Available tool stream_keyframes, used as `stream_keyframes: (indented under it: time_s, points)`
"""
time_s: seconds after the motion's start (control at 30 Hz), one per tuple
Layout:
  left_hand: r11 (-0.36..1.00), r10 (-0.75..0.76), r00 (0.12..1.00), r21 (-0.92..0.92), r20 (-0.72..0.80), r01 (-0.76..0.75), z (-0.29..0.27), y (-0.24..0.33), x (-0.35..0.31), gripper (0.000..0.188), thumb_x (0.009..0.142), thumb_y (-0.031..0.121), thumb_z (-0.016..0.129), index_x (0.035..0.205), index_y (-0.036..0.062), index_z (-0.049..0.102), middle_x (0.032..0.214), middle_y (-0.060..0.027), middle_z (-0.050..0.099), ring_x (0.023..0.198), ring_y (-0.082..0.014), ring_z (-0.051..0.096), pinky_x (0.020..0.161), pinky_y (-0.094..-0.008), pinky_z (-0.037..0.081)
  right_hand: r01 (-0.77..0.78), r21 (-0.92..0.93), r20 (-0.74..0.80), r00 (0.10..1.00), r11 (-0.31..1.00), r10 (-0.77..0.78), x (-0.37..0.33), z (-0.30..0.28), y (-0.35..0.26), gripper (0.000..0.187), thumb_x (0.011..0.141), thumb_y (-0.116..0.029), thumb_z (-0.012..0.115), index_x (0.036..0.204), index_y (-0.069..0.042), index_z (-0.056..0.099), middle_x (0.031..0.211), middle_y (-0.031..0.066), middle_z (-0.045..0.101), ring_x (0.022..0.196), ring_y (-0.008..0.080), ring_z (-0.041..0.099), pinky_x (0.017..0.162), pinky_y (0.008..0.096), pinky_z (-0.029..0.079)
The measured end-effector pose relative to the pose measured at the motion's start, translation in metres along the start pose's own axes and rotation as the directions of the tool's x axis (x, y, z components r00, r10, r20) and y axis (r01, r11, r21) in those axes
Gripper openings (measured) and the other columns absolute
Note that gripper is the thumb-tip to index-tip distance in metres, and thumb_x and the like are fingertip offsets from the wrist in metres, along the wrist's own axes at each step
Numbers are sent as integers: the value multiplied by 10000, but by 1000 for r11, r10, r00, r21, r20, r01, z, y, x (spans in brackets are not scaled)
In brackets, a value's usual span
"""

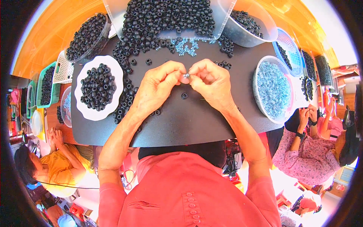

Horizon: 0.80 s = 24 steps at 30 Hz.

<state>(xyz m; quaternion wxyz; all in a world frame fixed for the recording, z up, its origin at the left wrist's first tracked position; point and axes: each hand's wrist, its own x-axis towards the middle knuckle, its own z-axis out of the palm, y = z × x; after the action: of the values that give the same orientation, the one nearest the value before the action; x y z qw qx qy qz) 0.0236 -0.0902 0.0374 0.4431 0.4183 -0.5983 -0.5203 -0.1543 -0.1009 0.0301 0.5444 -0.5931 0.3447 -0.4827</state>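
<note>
My left hand [163,81] and my right hand [212,83] meet over the middle of the black table. Thumb and fingers of each are pinched closed. Between the fingertips is a small silvery coil that looks like a metal spring [185,76]; both hands touch it, and its far side is partly hidden. Just below lies one round black plastic piece with a hole [184,95]. Beyond my hands is a loose cluster of small bluish, shiny springs [186,48]. Many black pieces [166,22] spill toward me from a large clear tub [226,17].
At left stands a white scalloped plate [99,115] of black pieces, with a clear tub [104,42] behind. A round bowl [256,90] of bluish springs is at right. Farther out are baskets [55,90]. One person [62,162] sits left, another [308,155] right.
</note>
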Motion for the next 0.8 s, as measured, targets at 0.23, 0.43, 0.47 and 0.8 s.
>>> stream_keyframes:
  time_s: [0.23,0.43,0.47,0.8]
  points:
    - [603,545,827,623,136,-499,4,-2,0,271,779,-12,643,1043,-14,582,811,-140,580,761,-310,584,673,-377,480,-141,134,34,990,981,137,4,-7,1,103,818,49,598,895,-19,591,780,-23,608,683,23,553,600,177,451]
    - [579,506,842,651,185,-491,3,4,-1,202,790,24,627,978,-19,567,745,-137,517,735,-329,536,657,-413,457,-117,86,17,993,989,116,2,-5,1,91,823,36,603,888,-28,594,765,-34,601,676,11,542,582,173,433]
    - [580,506,842,650,185,-491,2,5,-1,202,790,24,627,978,-19,567,745,-137,517,735,-329,536,657,-413,457,-112,72,6,994,991,112,2,-5,1,86,825,31,605,884,-29,594,764,-36,601,675,9,541,578,170,429]
    - [990,33,998,138,-51,-25,3,7,-3,146,903,96,536,1008,1,573,753,-79,607,725,-138,585,674,-303,476,-79,83,-30,996,993,82,3,-5,3,82,826,26,617,870,-38,593,753,-44,595,645,6,533,562,164,420]
